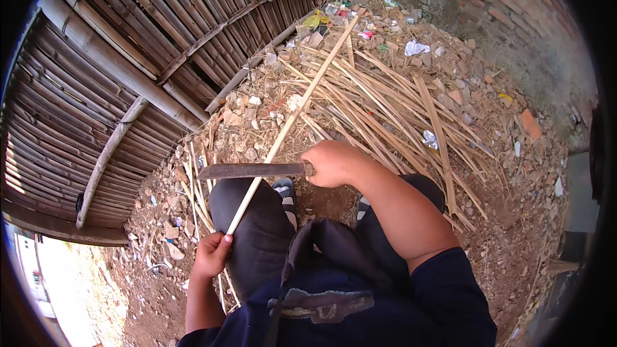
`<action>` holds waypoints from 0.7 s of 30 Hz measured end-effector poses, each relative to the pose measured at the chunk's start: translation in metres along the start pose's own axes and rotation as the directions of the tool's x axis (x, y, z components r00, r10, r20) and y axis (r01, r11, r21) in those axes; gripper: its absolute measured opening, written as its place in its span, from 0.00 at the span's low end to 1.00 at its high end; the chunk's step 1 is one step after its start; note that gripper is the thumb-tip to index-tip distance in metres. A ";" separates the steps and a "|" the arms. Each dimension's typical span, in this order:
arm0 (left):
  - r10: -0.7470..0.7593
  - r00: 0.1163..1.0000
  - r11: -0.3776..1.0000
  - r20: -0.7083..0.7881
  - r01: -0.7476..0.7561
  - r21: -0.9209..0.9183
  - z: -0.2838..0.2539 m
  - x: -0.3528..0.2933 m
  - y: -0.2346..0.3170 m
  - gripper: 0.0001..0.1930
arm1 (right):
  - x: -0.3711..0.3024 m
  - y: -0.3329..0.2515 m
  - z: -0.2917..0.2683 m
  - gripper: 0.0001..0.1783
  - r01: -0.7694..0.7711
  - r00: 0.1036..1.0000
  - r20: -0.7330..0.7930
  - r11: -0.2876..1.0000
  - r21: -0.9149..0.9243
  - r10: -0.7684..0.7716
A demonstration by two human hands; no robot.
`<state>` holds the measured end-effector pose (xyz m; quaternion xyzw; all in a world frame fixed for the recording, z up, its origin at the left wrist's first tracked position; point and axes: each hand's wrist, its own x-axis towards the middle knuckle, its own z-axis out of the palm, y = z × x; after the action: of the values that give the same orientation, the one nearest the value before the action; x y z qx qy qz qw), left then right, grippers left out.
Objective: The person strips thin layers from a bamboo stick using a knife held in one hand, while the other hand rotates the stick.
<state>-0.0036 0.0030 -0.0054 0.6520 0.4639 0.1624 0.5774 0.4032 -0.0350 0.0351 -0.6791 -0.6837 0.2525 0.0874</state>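
My right hand is closed round the handle of a machete, whose dark blade points left across my knee. The blade crosses a long pale bamboo strip, which slants from my lap up toward the far rubble. Near my left knee, my left hand grips the lower end of this strip, thumb on top. Whether the blade's edge bites into the strip cannot be made out.
A heap of split bamboo strips covers the ground ahead. More strips lie by my left knee. A bamboo-slat wall stands at left, a brick wall at the far right. Rubble and litter, including crumpled foil, surround the heap.
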 end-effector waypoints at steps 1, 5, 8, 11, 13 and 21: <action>-0.003 1.000 1.000 0.000 0.003 0.004 -0.002 0.000 -0.003 0.22 | -0.002 0.001 -0.001 0.18 0.001 1.000 0.001 1.000 0.005 -0.001; -0.013 1.000 1.000 0.000 0.013 0.011 -0.003 0.000 -0.006 0.22 | -0.005 0.024 -0.021 0.19 -0.107 0.994 0.033 0.991 0.077 0.105; 0.042 0.999 0.998 0.002 -0.042 0.051 0.000 0.004 -0.008 0.22 | 0.003 0.051 -0.015 0.19 -0.191 0.980 -0.035 0.977 0.090 0.195; 0.034 0.999 0.998 0.015 -0.035 0.053 0.000 0.004 -0.002 0.23 | -0.001 0.044 -0.013 0.19 -0.201 0.973 -0.097 0.977 0.068 0.207; -0.040 0.999 0.997 0.009 0.039 0.060 -0.002 0.002 0.002 0.22 | -0.006 0.019 -0.016 0.18 -0.174 0.984 -0.023 0.983 0.061 0.176; -0.001 1.000 1.000 0.010 0.000 0.031 -0.002 0.001 -0.003 0.22 | -0.010 0.012 -0.015 0.16 -0.018 1.000 0.019 1.000 -0.006 0.018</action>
<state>-0.0061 0.0053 -0.0083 0.6615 0.4636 0.1520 0.5695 0.4210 -0.0417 0.0442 -0.6829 -0.6792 0.2576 0.0767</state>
